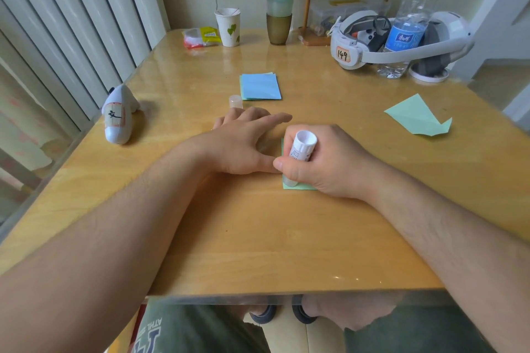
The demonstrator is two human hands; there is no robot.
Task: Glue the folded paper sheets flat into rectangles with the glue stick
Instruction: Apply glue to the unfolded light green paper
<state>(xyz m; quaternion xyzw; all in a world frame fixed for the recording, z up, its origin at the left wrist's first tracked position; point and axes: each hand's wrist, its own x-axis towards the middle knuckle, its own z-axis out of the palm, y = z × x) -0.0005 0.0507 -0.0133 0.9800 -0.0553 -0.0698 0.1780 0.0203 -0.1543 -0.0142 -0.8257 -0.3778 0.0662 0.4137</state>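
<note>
Your right hand (324,163) curls its grip tight around the white cylindrical glue stick (301,149), holding it tilted with its lower end down on the pale green folded paper sheet (298,186) at the middle of the glossy wooden bench (258,238). Your left hand (243,143) lies flat beside it, fingers straight and spread, thumb touching the sheet's left edge. Your hands cover most of that sheet; only its near corner and a strip of its left edge show.

Just beyond your left fingers stands the small translucent glue cap (235,101), and next to it a neat stack of blue and green paper rectangles (260,86). To the right, well apart, lies a loose green folded paper with pointed flaps (418,117).

At the far edge, a white paper cup with a green leaf print (228,27) holds thin sticks across its mouth. A clear plastic water bottle with a blue label (407,26) stands within the band of a white headset (401,40); how full the bottle is you cannot tell. A tall stack of tinted tumblers (280,8) is cut off at the top.
</note>
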